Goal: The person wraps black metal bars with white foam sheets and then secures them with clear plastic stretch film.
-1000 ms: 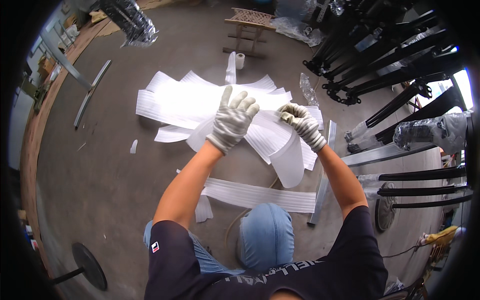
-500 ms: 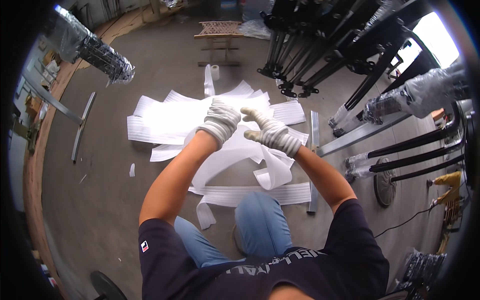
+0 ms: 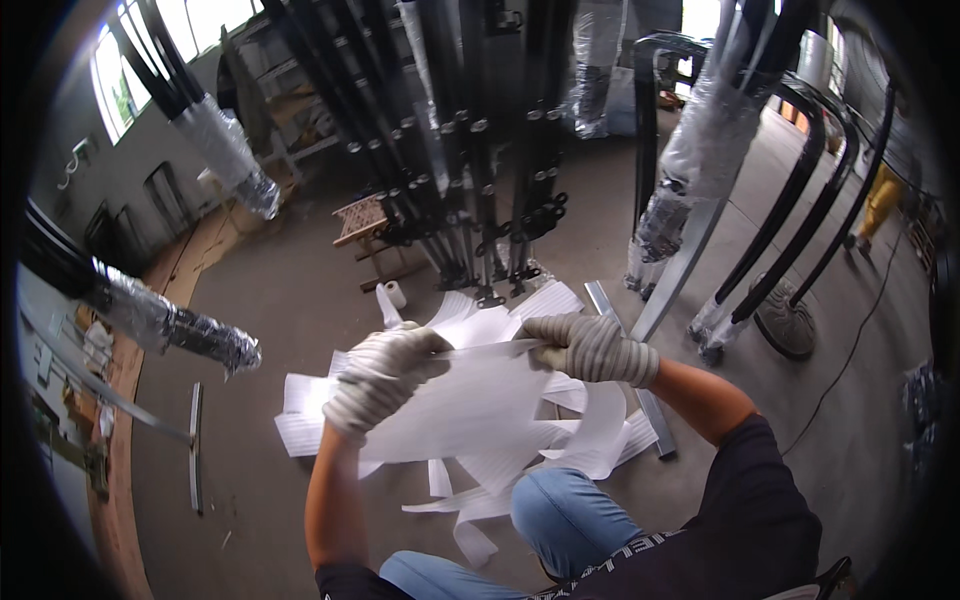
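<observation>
Hanging between gloved fingers (image 3: pixel 552 328) is a white sheet (image 3: pixel 465 405).

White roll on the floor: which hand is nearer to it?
Left. The left hand, holding the white sheet, is just below the white roll in the view; the right hand, also holding the sheet, is well to its right and lower.

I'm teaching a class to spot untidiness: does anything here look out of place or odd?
Foam strips lie strewn at mixed angles on the floor, which looks untidy; one bent strip lies near the knee. The sheet between left hand and right hand shows no clear damage.
</observation>
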`<act>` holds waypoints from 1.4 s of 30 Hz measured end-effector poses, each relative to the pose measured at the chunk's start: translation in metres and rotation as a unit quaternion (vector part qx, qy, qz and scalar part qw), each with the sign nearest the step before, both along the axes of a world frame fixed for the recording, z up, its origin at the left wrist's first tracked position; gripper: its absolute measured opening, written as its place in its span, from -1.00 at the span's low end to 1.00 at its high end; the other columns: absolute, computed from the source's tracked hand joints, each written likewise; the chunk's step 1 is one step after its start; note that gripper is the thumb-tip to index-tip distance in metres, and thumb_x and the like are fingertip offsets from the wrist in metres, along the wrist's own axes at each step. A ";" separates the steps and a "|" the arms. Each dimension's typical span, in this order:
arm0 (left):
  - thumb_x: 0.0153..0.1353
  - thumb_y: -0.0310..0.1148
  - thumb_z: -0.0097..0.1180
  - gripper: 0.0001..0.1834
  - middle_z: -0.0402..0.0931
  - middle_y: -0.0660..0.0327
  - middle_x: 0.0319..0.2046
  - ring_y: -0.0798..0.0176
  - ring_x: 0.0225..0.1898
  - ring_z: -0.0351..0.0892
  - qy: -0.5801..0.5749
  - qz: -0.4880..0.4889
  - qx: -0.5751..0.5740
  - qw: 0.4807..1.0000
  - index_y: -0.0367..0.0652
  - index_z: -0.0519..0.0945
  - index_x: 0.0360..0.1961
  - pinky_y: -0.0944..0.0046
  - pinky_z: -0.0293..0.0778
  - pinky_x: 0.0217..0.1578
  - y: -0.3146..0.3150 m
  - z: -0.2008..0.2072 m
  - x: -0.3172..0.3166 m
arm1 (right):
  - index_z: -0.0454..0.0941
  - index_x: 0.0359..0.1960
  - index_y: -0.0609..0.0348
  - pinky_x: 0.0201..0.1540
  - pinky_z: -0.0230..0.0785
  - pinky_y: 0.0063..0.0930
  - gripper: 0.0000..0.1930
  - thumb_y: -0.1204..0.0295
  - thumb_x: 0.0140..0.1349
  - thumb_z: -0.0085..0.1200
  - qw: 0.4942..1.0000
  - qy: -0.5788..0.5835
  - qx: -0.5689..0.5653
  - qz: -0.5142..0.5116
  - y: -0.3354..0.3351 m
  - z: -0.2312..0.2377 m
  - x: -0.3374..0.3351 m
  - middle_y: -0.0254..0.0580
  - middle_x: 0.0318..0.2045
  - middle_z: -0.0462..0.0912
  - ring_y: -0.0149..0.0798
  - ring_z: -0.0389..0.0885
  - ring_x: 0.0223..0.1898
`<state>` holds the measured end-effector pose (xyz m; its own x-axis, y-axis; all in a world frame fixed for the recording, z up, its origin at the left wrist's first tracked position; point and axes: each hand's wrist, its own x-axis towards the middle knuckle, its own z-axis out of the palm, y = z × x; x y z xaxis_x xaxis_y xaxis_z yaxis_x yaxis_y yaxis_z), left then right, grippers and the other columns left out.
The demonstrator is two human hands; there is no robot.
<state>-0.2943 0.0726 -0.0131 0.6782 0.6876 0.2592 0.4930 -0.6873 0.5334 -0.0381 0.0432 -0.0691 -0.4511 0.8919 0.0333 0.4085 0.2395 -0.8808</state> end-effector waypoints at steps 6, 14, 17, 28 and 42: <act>-0.02 -0.59 0.05 -0.90 0.48 0.19 -0.52 0.31 -0.51 0.45 -0.168 0.068 0.078 0.980 -0.23 0.51 -0.42 0.40 0.38 -0.43 -0.013 0.019 -0.014 | 0.41 -0.11 0.11 -0.23 0.32 -0.40 -0.65 0.24 0.08 0.03 0.964 -0.121 0.238 -0.017 -0.030 0.077 -0.001 -0.10 -0.36 0.55 -0.20 0.52 -0.32; 0.01 -0.49 0.08 -0.95 0.40 0.29 -0.75 0.48 -0.67 0.38 -0.195 -0.009 0.005 0.981 -0.14 0.55 -0.45 0.48 0.30 -0.60 -0.053 0.055 0.112 | 0.52 -0.34 0.11 -0.36 0.35 -0.51 -0.71 0.18 0.02 0.12 0.964 -0.112 0.108 -0.215 -0.110 0.115 0.080 -0.17 -0.46 0.58 -0.44 0.53 -0.41; -0.01 -0.45 0.09 -0.92 0.46 0.21 -0.69 0.33 -0.65 0.45 -0.132 -0.049 0.045 0.989 -0.12 0.55 -0.43 0.37 0.35 -0.56 -0.056 0.072 0.142 | 0.47 -0.24 0.13 -0.41 0.38 -0.60 -0.66 0.16 0.06 0.08 0.858 0.079 0.392 -0.321 -0.108 0.117 0.121 -0.32 -0.40 0.56 -0.44 0.51 -0.52; 0.04 -0.23 0.10 -0.83 0.48 0.14 -0.62 0.12 -0.59 0.48 0.062 -0.246 0.138 0.957 -0.08 0.53 -0.41 0.24 0.39 -0.53 -0.037 0.065 0.215 | 0.23 0.02 0.35 0.12 0.02 -0.33 -0.31 0.00 0.01 -0.02 0.501 -0.227 0.445 -0.707 0.031 0.309 0.383 0.12 -0.05 0.28 -0.11 0.22 0.01; 0.02 -0.29 -0.07 -0.88 0.38 0.10 -0.72 0.06 -0.63 0.44 0.387 -0.197 -0.121 0.892 -0.09 0.43 -0.51 0.12 0.30 -0.61 -0.048 -0.130 0.066 | 0.17 0.06 0.23 -0.12 0.34 -0.38 -0.38 0.28 -0.02 0.14 0.826 -0.151 0.354 -0.411 -0.144 -0.065 0.159 -0.16 -0.17 0.40 -0.21 0.43 -0.17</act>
<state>-0.2279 0.0248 -0.1433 0.7911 0.3280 -0.5164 0.5233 -0.7999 0.2936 0.1213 -0.1010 -0.1342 0.2145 0.7056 0.6753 0.8653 0.1834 -0.4664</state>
